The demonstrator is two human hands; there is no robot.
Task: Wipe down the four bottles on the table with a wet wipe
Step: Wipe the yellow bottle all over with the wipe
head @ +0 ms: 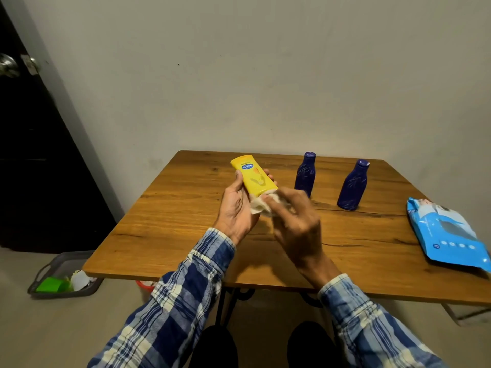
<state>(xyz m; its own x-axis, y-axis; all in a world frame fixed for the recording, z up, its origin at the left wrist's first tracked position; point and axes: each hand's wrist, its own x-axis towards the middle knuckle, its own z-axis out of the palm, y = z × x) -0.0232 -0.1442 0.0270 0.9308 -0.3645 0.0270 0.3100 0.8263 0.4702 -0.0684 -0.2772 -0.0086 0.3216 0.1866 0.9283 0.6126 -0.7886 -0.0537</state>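
Two hands are raised over a wooden table (186, 213). A yellow Vaseline lotion bottle (253, 174) is gripped in the left hand (239, 205), tilted with its far end pointing up and away; the thumb is laid along its left side and the fingertips (269, 173) are curled round its right side. A white wet wipe (261, 205) is bunched against the bottle's lower end, between the left palm and the right hand (295, 219). The right-hand fingers are blurred and bent around the wipe, so they appear to be closed on it. Just past the right-hand fingers, a dark blue bottle (305, 174) is stood upright on the table, and a second dark blue bottle (352, 185) is stood further to the right, apart from the first. A blue wet wipe pack (446, 235) is laid flat near the table's right edge, well apart from both hands. Both wrists are covered by blue and white plaid sleeves (186, 288). On the floor, below and left of the left hand, a grey tray (47, 272) holding a green item and white scraps is seen.
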